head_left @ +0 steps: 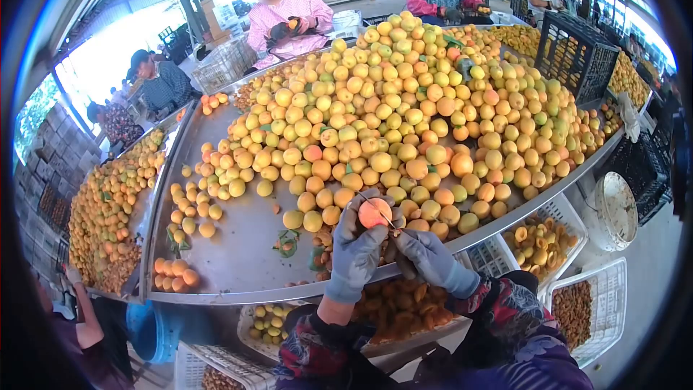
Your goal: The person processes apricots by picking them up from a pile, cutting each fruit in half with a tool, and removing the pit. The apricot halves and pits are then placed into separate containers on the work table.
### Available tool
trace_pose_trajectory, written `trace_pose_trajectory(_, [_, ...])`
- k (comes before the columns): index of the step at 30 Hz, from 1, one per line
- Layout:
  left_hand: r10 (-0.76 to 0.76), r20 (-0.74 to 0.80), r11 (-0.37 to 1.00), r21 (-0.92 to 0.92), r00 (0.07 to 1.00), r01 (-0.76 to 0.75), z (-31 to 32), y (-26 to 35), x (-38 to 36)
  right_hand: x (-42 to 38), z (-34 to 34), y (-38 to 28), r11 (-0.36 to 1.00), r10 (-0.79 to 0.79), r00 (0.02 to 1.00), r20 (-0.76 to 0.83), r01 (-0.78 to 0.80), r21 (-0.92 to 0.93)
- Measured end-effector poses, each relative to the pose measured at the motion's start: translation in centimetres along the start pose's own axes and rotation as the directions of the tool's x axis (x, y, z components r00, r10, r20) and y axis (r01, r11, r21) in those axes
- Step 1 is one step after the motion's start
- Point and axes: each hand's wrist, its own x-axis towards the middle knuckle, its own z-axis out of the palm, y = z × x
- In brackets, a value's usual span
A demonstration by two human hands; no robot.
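My left hand (355, 249), in a grey-blue work glove, is closed around an orange-red apricot (375, 212) just over the near edge of the metal table (245, 245). My gloved right hand (432, 258) is beside it, fingers pinched on a thin dark wire-like tool (392, 224) that runs across the fruit. Behind both hands rises a large heap of yellow-orange apricots (390, 123). Below them, under the table edge, a container of halved apricots (404, 305) shows between my arms.
White crates of apricot halves (545, 242) and brown pits (574, 310) stand at the right, near a white bucket (616, 209). A black crate (574, 54) sits on the table. A blue bucket (151, 332) is at lower left. Several people work around the tables, one in a pink shirt (296, 11).
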Motion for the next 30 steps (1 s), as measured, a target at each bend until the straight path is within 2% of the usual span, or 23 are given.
trace_pose_trajectory(3, [-0.004,-0.027,1.0,-0.03,1.0,0.004,0.0,-0.2,-0.3,0.1,-0.1,0.3,0.997,-0.046,0.999,0.009,0.045,0.066])
trace_pose_trajectory(5, [0.0,-0.038,1.0,-0.025,0.999,-0.001,0.0,-0.4,-0.2,0.1,0.1,0.2,0.998,-0.042,0.999,0.003,0.042,0.037])
trace_pose_trajectory(8, [-0.025,-0.08,0.991,-0.131,0.997,0.015,0.2,-0.7,-0.3,0.4,0.5,0.6,0.999,-0.032,0.999,-0.041,0.031,-0.008])
trace_pose_trajectory(10, [-0.096,-0.115,0.954,-0.292,0.989,0.058,0.4,-1.0,-0.3,0.5,0.7,1.0,0.997,-0.074,0.994,-0.084,0.073,-0.016])
trace_pose_trajectory(11, [-0.136,-0.122,0.952,-0.291,0.983,0.095,0.4,-0.9,-0.2,0.4,0.8,1.0,0.999,-0.033,0.995,-0.097,0.033,-0.001])
trace_pose_trajectory(13, [-0.109,-0.118,0.963,-0.258,0.987,0.075,0.6,-0.2,0.0,0.3,0.6,0.6,0.984,-0.175,0.983,-0.063,0.177,0.018])
trace_pose_trajectory(14, [-0.122,-0.126,0.96,-0.266,0.985,0.085,0.7,0.1,0.2,0.4,0.3,0.6,0.987,-0.16,0.985,-0.069,0.162,0.021])
trace_pose_trajectory(15, [-0.023,-0.137,0.999,-0.032,0.99,0.018,0.6,0.4,0.3,0.4,0.1,0.5,0.99,-0.141,0.989,-0.043,0.141,0.013])
trace_pose_trajectory(16, [0.077,-0.123,0.977,0.207,0.989,-0.051,0.5,0.5,0.3,0.4,0.0,0.6,0.992,-0.123,0.992,-0.016,0.123,0.006])
trace_pose_trajectory(20, [0.165,-0.126,0.941,0.318,0.978,-0.118,-0.4,-0.2,0.6,0.7,0.4,1.4,0.994,-0.102,0.994,-0.027,0.103,0.044])
trace_pose_trajectory(22, [0.025,-0.193,0.995,-0.095,0.981,-0.044,-0.3,-0.1,0.7,0.8,0.9,1.8,0.952,-0.272,0.956,-0.108,0.251,-0.174])
trace_pose_trajectory(23, [0.023,-0.193,0.995,-0.093,0.981,-0.042,-0.6,-0.2,0.6,0.7,1.0,1.9,0.953,-0.272,0.956,-0.109,0.251,-0.172])
trace_pose_trajectory(25, [-0.092,-0.123,0.964,-0.258,0.988,0.058,-1.4,-0.2,0.4,0.6,1.1,1.9,0.988,-0.112,0.988,-0.107,0.099,-0.121])
trace_pose_trajectory(29, [-0.077,-0.174,0.966,-0.255,0.982,0.031,-1.0,0.2,0.7,0.4,0.7,1.8,0.986,-0.106,0.989,-0.105,0.091,-0.14])
trace_pose_trajectory(30, [-0.023,-0.202,0.99,-0.143,0.979,-0.006,-0.7,0.5,0.7,0.4,0.6,1.9,0.983,-0.128,0.987,-0.098,0.113,-0.143])
